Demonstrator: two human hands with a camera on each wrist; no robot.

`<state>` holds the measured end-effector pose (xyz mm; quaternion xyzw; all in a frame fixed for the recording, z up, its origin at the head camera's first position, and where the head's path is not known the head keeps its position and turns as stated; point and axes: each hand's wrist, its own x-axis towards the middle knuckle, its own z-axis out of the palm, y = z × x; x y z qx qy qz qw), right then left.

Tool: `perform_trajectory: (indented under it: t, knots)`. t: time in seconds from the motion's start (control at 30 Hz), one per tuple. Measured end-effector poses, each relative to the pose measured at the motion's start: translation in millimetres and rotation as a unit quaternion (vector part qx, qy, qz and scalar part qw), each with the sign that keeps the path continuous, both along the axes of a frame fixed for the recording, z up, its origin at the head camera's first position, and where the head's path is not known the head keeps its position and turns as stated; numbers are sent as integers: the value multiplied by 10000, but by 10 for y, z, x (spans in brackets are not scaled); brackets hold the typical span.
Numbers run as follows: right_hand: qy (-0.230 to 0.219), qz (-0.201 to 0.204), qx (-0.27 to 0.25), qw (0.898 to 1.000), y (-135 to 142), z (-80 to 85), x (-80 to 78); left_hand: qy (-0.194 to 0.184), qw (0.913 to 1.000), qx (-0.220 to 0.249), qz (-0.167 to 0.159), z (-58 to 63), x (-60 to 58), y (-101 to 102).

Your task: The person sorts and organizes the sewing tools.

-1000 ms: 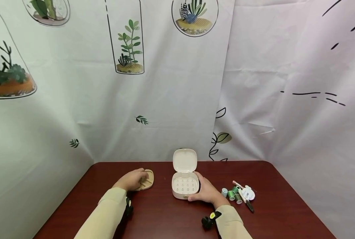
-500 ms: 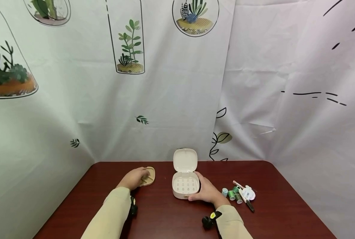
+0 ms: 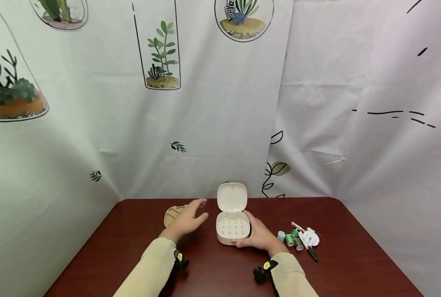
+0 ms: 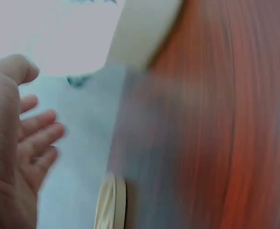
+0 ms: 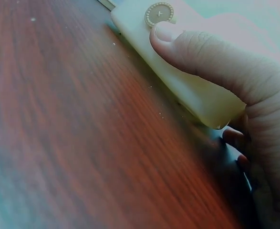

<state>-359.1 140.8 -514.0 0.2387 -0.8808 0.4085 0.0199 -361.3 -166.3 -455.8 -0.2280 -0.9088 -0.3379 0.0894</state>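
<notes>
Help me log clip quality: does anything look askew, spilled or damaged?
Nothing is visibly spilled or broken. The white box sits upright, its lid raised, held by the right hand. Two untidy spots: thread spools bunched loosely with a white disc, right of the box, and the backdrop, creased rather than hanging flat.

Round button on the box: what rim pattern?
Ring of pale dots; the button shows best in the right wrist view.

The left hand (image 3: 186, 221) partly hides the tan tray (image 3: 171, 214); the white disc's (image 3: 311, 238) print is unreadably small.
</notes>
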Motion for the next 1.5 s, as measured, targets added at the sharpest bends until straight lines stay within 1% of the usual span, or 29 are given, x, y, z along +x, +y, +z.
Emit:
perform_trajectory:
  t: [0.07, 0.1, 0.2, 0.33, 0.4, 0.5, 0.63, 0.77, 0.87, 0.97, 1.1, 1.17, 1.2, 1.27, 1.33, 1.43, 1.5]
  knots:
    - [7, 4, -36, 10000, 12, 2, 3, -261, 9991, 287, -158, -37, 50, 124]
    - [7, 6, -51, 10000, 17, -1, 4, -361, 9985, 351, -220, -68, 69, 178]
    - [-83, 29, -63, 9999, 35, -8, 15, -636, 9965, 346, -415, -196, 114, 308]
    - [-127, 152, -38, 9998, 60, -22, 38, -1031, 9928, 284, -538, -364, 182, 432]
    - [-112, 237, -72, 9996, 74, -29, 52, -1169, 9909, 369, -564, -418, 211, 483]
    - [-95, 307, -101, 9994, 93, -35, 77, -1270, 9882, 596, -611, -470, 230, 549]
    - [-81, 358, -90, 9993, 90, -47, 100, -1388, 9855, 788, -571, -517, 243, 584]
    - [-188, 411, -72, 9990, 96, -19, 137, -1387, 9860, 794, -482, -553, 262, 601]
    - [-358, 423, 63, 9984, 124, 71, 181, -1305, 9874, 777, -453, -563, 269, 609]
    - [-363, 407, 274, 9981, 179, 243, 223, -1311, 9879, 726, -391, -557, 276, 609]
    - [95, 252, 571, 9980, 334, 565, 283, -1281, 9888, 705, -295, -542, 273, 600]
    - [299, 39, 747, 9968, 458, 696, 317, -1259, 9889, 731, -298, -547, 268, 601]
    - [324, -107, 849, 9958, 524, 742, 337, -1254, 9890, 721, -305, -555, 266, 603]
    - [167, -464, 1022, 9935, 650, 792, 376, -1260, 9892, 679, -322, -577, 266, 610]
    - [-148, -731, 1148, 9906, 751, 814, 408, -1271, 9893, 634, -327, -595, 268, 613]
    - [-651, -900, 1167, 9869, 845, 832, 442, -1251, 9897, 629, -306, -603, 266, 611]
    - [-868, -895, 1114, 9859, 878, 838, 451, -1226, 9899, 646, -286, -597, 265, 608]
